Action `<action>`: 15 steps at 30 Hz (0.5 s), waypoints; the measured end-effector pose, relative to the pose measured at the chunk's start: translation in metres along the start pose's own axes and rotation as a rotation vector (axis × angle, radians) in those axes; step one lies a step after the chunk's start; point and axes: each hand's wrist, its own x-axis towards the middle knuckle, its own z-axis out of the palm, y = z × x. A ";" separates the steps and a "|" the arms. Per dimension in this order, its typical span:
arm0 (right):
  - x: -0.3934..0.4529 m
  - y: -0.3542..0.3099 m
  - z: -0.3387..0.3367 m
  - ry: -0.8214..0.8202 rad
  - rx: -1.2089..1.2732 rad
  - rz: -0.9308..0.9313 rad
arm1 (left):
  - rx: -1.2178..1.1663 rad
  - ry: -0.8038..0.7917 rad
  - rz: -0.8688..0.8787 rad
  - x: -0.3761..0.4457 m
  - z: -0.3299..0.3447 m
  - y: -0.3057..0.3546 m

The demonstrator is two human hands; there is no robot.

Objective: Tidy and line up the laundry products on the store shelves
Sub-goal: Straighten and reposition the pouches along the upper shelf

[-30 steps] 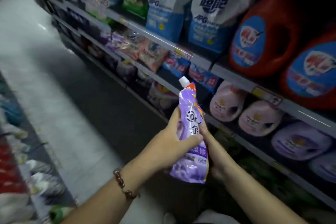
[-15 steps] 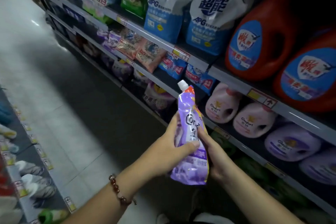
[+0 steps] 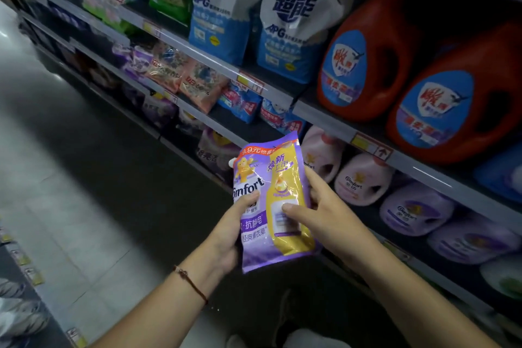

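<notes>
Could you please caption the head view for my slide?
Both hands, left and right, hold a purple Comfort refill pouch before laundry shelves.

Dim store aisle. Floor point(image 3: 56, 192) is pale glossy tile w/ a bright glare patch far up-left, dark shadow band along the base of the shelving. Long metal shelving point(image 3: 324, 118) runs diag. from top-left to bottom-right, grey front rails w/ yellow/red price tags point(image 3: 370, 147) clipped on. Across the floor from that shelving, at the left edge, a second rack point(image 3: 25, 271) w/ small yellow tags. Light is low overall, shelf recesses nearly black.
</notes>
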 end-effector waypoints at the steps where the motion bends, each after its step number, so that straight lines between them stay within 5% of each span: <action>1: 0.001 -0.004 -0.004 0.026 -0.066 -0.003 | 0.009 -0.015 0.016 0.002 0.005 0.003; 15: 0.008 -0.114 -0.147 0.350 -1.208 -0.284 | 0.319 -0.157 0.623 0.025 0.165 0.098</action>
